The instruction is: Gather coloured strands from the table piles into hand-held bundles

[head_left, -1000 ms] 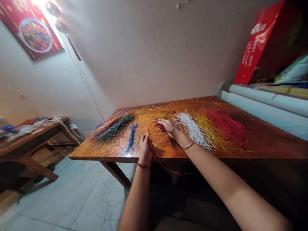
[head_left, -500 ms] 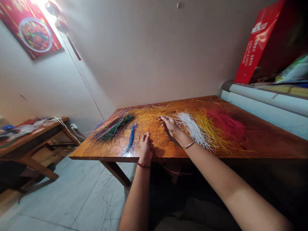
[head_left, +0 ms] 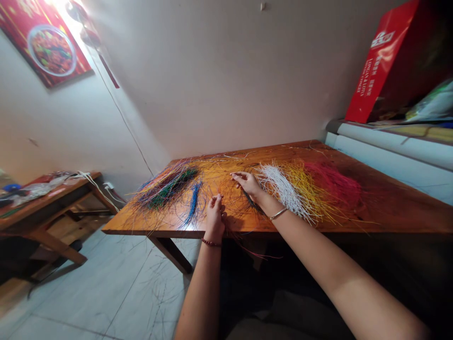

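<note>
My left hand point(head_left: 215, 215) is closed just above the table's near edge, with thin red wires point(head_left: 252, 252) trailing from it over the edge. To its right, my right hand point(head_left: 248, 184) is closed in a pinch over the wood. Whatever sits at its fingertips is too fine to make out. Beneath the right palm lies a dark bundle of wires point(head_left: 250, 200), partly covered. A small blue bundle point(head_left: 194, 203) rests left of my left hand. White wires point(head_left: 285, 191) fan out beside my right wrist.
Yellow wires point(head_left: 306, 193) and a pink-red heap point(head_left: 332, 186) spread right of the white ones. Mixed coloured wires with green point(head_left: 171, 189) overhang the wooden table's point(head_left: 389, 208) left side. A red box point(head_left: 384, 61) stands on a ledge at right; another table point(head_left: 46, 200) stands at left.
My right hand has shifted slightly left, and its fingers have drawn together into a pinch. The left hand stays almost where it was.
</note>
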Demonstrator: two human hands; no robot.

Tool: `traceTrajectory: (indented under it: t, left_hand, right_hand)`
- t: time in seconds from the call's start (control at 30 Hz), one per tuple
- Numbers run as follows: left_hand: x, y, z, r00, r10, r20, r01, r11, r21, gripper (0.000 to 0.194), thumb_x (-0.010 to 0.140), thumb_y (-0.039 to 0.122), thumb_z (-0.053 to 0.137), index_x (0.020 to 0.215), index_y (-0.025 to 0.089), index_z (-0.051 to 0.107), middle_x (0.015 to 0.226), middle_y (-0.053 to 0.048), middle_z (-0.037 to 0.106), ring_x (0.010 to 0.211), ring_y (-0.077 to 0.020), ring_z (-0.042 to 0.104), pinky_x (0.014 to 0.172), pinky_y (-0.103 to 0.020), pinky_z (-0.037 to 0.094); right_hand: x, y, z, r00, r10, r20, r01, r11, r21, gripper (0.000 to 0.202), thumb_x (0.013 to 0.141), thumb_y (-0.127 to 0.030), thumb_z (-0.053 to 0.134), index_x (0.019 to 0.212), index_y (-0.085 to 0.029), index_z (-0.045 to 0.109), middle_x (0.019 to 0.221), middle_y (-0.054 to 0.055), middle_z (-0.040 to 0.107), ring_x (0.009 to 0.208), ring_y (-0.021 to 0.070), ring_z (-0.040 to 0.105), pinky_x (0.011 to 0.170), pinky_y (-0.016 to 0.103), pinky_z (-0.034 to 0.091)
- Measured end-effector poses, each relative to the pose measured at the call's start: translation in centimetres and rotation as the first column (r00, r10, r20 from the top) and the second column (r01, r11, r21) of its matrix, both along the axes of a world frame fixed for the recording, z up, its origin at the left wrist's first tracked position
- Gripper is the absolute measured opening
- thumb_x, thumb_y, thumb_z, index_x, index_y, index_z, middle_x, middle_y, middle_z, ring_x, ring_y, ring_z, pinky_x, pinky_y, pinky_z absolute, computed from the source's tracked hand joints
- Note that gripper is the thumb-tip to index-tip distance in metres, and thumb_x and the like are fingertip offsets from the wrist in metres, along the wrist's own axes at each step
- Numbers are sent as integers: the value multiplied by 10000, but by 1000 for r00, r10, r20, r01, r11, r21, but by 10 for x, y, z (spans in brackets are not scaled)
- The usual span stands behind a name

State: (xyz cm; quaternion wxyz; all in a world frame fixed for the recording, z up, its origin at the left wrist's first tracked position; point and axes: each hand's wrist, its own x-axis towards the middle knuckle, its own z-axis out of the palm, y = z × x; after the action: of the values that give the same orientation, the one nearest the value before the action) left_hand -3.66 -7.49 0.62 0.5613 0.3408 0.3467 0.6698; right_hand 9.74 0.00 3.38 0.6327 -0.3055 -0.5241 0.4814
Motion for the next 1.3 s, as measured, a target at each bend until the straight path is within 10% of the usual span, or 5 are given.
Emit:
traceTrajectory:
  t: [0.37,0.63,1.3]
  left_hand:
    - [0,0,1,1000,2,-4,-2,1000,-10,354,612,393,713,807,167,522,580,81,355,380,1,244,330,-135,136]
    - [0,2,-1,1000,18,-5,-19,1000,-9,349,619,390,705,806,170,508,670,54,455,389,6,259,326,-135,137]
    - [0,2,-1,1000,3,-20,-3,1000,-10,358,634,423,691,809,167,512,542,93,287,372,-10,221,323,-133,136]
  right_hand:
    - [1,3,-2,999,-40,10,40,999,2,350,611,-406,715,859,-162,683,894,77,664,726,155,593,492,206,412]
    - [1,12,-8,992,-75,-97,78,997,23,310,572,-350,750,807,-160,678,886,67,672,801,154,609,784,303,479]
    - [16,28,-8,944,-244,-224,249,968,-3,319,554,-304,746,816,-145,657,824,58,669,757,144,612,737,278,483]
